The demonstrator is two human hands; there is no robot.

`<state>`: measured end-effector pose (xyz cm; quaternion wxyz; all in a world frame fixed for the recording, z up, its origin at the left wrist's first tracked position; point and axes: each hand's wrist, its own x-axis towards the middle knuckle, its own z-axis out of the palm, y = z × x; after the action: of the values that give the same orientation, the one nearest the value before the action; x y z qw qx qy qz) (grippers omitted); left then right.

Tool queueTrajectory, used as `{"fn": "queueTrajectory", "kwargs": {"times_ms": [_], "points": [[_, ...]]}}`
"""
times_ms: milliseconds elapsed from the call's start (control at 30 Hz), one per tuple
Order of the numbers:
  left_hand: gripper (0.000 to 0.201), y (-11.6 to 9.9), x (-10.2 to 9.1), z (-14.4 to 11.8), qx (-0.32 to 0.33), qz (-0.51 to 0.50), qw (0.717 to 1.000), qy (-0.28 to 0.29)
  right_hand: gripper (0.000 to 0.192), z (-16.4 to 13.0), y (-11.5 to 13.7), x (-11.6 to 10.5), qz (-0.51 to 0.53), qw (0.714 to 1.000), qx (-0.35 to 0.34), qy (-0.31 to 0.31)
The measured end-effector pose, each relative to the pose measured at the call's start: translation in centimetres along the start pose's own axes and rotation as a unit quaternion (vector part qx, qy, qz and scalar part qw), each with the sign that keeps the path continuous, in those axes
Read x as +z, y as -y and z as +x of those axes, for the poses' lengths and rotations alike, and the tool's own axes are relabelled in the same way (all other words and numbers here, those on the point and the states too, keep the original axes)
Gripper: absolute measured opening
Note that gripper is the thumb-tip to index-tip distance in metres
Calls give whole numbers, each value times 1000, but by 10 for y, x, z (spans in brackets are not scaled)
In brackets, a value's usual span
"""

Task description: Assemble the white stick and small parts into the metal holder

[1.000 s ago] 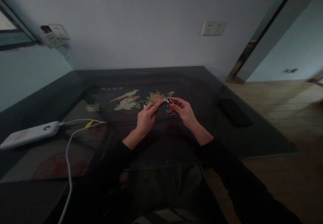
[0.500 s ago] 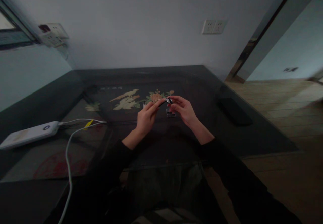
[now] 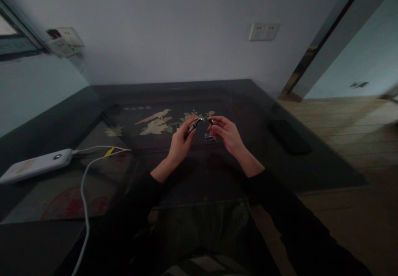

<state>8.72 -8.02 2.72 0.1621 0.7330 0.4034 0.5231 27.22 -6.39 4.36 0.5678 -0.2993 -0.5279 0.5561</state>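
Head | dark table (image 3: 202,185) against pale wall (image 3: 171,31) | left hand (image 3: 180,141) grips slim tool (image 3: 192,127) | right hand (image 3: 228,134) pinches dark piece (image 3: 211,121)

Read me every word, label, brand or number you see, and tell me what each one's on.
No text is clear enough to quote.
Table: a short row of pale characters, too blurred to read.
White device: a tan patch and dark round mark, no legible lettering.
Yellow tag: nothing readable.
Tool in left hand, black piece in right hand: too small to tell.
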Motion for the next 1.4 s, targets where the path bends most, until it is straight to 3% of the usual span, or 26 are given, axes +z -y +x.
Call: {"fn": "queueTrajectory", "kwargs": {"times_ms": [233,533,700,900,1033,1400], "points": [[25,16,4,3,-145,-120,981,49,41,3,-5,-3,-25,1000,3,-16],[20,15,4,7,-260,-124,952,100,42,5,-10,-7,-56,997,20,-43],[17,29,4,10,-243,-18,967,72,41,5,-9,-5,-64,997,23,-45],[21,33,5,8,-168,103,972,126,40,5,-9,-5,-72,996,22,-43],[20,35,7,6,-114,169,971,125,43,5,-11,-6,-75,996,22,-41],[18,34,6,4,-82,333,923,177,43,5,-14,-6,-89,995,19,-37]]}}
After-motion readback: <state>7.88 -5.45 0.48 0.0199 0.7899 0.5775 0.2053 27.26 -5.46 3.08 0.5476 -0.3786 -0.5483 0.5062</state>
